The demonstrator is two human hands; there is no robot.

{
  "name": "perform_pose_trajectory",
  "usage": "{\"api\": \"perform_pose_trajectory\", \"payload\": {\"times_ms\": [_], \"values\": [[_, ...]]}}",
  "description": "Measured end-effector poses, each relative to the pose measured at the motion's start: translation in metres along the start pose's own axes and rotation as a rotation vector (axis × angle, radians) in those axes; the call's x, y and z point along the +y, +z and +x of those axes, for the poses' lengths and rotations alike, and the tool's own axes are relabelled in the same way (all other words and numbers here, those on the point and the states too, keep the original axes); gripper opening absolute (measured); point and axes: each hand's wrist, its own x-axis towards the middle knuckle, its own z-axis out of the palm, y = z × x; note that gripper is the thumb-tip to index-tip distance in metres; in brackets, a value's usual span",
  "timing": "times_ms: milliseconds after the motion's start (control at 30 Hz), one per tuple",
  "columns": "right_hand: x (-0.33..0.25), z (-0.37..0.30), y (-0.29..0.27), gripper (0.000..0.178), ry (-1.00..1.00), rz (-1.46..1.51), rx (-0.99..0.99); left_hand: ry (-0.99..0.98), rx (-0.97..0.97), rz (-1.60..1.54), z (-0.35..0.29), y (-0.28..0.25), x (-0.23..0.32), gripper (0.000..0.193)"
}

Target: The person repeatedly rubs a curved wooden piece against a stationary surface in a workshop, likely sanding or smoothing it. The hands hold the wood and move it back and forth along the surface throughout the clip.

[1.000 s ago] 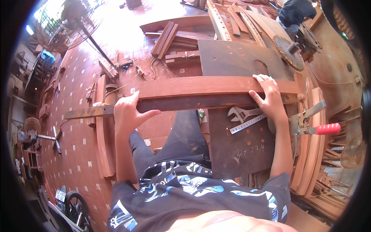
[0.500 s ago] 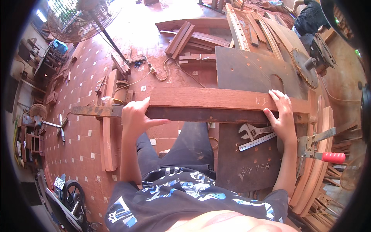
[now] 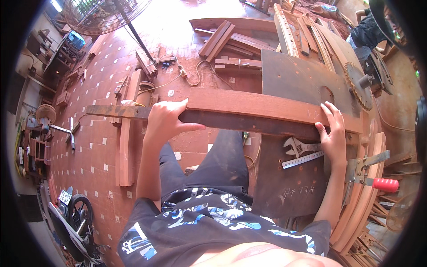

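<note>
A long reddish-brown wooden board (image 3: pixel 253 101) lies along a dark metal bar (image 3: pixel 240 123) in front of me. My left hand (image 3: pixel 168 119) grips the board's left end, its thumb stretched along the bar and its other fingers mostly hidden behind the end. Near the right end, my right hand (image 3: pixel 331 126) holds the board with fingers over its top face and thumb at the near edge. Just below the bar, left of my right forearm, an adjustable wrench (image 3: pixel 297 147) and a white ruler strip (image 3: pixel 304 160) rest on the dark metal table (image 3: pixel 280 191).
A round saw blade (image 3: pixel 358 86) stands upright beyond the board's right end. A toggle clamp with a red handle (image 3: pixel 385 184) juts out at right. Stacked planks (image 3: pixel 216 41) and a cable (image 3: pixel 195 80) lie on the tiled floor, near a standing fan (image 3: pixel 104 13). Another person (image 3: pixel 368 29) is at far right.
The whole view has shifted and tilted slightly, so the board and bar now slope down to the right. Both hands keep about the same places on the board.
</note>
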Motion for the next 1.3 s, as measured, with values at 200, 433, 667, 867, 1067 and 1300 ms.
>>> {"api": "perform_pose_trajectory", "payload": {"times_ms": [200,433,667,867,1067,1300], "values": [[0.012,0.001,0.004,0.056,-0.057,-0.078,0.003,0.066,0.110,0.029,0.002,0.010,-0.008,0.084],[0.022,0.000,0.010,0.064,-0.027,-0.147,-0.037,0.050,0.148,0.100,0.008,0.015,-0.012,0.088],[0.033,0.003,0.016,0.067,-0.034,-0.176,-0.019,0.037,0.165,0.152,0.015,0.027,-0.019,0.087],[0.028,0.008,0.016,0.069,-0.074,-0.122,0.015,-0.041,0.117,0.112,0.020,0.025,-0.025,0.092],[0.036,0.008,0.014,0.066,-0.051,-0.075,0.045,-0.022,0.196,0.139,0.024,0.024,-0.023,0.099],[0.045,0.008,0.026,0.063,-0.134,-0.110,0.148,-0.028,0.198,0.169,0.024,0.024,-0.022,0.106]]}}
